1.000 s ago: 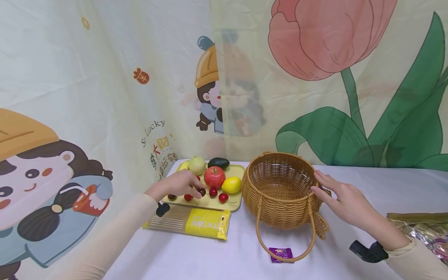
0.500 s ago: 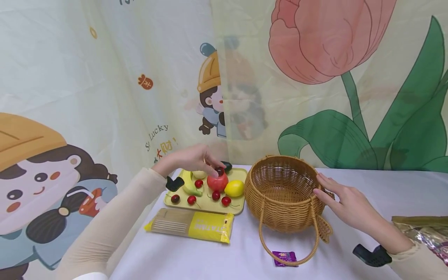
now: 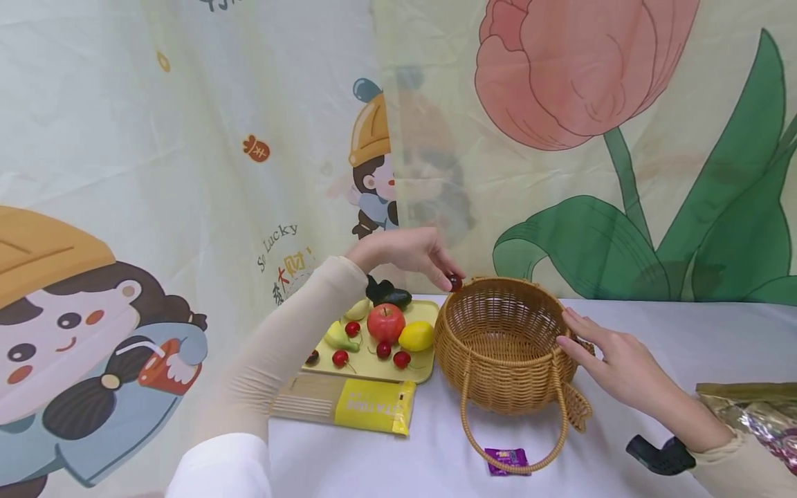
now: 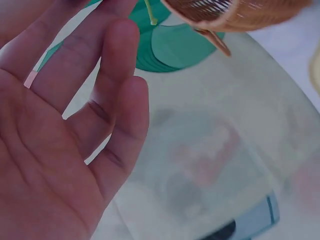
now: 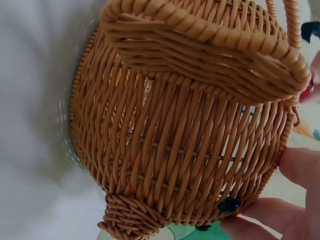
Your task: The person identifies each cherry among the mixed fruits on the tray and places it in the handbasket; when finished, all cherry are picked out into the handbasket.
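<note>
A dark red cherry (image 3: 455, 282) is pinched between the fingertips of my left hand (image 3: 420, 254), just above the left back rim of an open wicker basket (image 3: 498, 380). In the left wrist view the pinching fingertips lie beyond the top edge, and the basket (image 4: 270, 12) shows at upper right. My right hand (image 3: 625, 360) rests with extended fingers on the basket's right rim. Up close, the right wrist view shows the woven side (image 5: 175, 145), with the right thumb (image 5: 302, 167) and fingers at its edge.
Left of the basket, a yellow tray (image 3: 423, 370) bears an apple (image 3: 385, 323), a lemon (image 3: 417, 336), several cherries and other fruit. A yellow noodle packet (image 3: 373, 406) lies before it. A purple sachet (image 3: 507, 460) is by the basket handle; a shiny bag (image 3: 756, 415) lies far right.
My left hand has lifted the cherry from the tray and carried it right and up to the basket's rim. The right hand stays on the basket.
</note>
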Motion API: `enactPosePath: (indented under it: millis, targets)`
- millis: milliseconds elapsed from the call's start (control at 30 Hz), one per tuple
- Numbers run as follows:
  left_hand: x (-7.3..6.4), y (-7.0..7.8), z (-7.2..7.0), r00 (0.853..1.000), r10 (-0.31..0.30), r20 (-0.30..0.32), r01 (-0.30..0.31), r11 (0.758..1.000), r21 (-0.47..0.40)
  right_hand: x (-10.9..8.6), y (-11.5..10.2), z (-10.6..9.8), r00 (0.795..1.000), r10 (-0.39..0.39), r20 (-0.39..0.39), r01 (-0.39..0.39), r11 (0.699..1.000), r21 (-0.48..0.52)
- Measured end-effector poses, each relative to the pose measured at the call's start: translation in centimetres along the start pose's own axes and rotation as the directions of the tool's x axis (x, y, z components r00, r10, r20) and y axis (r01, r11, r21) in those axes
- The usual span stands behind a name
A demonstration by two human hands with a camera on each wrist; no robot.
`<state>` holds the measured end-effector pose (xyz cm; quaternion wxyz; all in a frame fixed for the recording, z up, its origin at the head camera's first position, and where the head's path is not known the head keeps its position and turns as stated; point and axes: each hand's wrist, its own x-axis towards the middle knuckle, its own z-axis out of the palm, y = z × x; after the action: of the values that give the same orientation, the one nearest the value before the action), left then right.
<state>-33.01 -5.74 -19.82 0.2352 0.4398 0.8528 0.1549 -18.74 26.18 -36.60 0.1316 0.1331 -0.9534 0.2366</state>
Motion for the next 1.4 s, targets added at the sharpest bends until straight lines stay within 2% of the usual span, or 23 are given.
enactPosePath:
  millis: [200,400,600,767,933,1033,1167,1400]
  targets:
    - [3.6,0.5,0.0,0.999,0.043,0.021,-0.042,0.998,-0.054,0.0,0.0,0.1,1.000,-0.003,0.000,0.003,1.000,0.010]
    - [6.6,0.5,0.4,0.994,0.106,-0.005,-0.106,0.990,-0.094,0.2,-0.2,0.0,1.000,-0.004,-0.002,0.004,1.000,0.009]
    - [9.3,0.4,1.6,0.994,0.111,-0.007,-0.111,0.989,-0.103,0.4,-0.2,0.0,1.000,0.003,0.007,-0.003,1.000,0.012]
    - [11.3,0.9,2.9,0.991,0.132,-0.005,-0.132,0.987,-0.094,0.2,0.2,0.0,1.000,0.003,0.006,-0.003,1.000,0.013]
    - [12.7,1.3,4.2,0.991,0.135,-0.014,-0.135,0.988,-0.075,0.0,0.5,0.0,1.000,0.003,-0.003,-0.003,1.000,0.009]
    - [13.3,1.1,5.0,0.994,0.109,-0.012,-0.110,0.993,-0.044,0.1,0.5,0.1,1.000,-0.002,-0.009,0.003,1.000,0.012]
    - [13.9,0.8,6.0,0.994,0.112,-0.004,-0.112,0.994,0.003,0.1,0.5,0.2,1.000,-0.008,-0.014,0.008,1.000,0.013]
    - [15.2,0.5,8.0,0.987,0.156,0.034,-0.157,0.987,0.037,0.1,0.4,0.2,1.000,-0.005,-0.014,0.006,1.000,0.018]
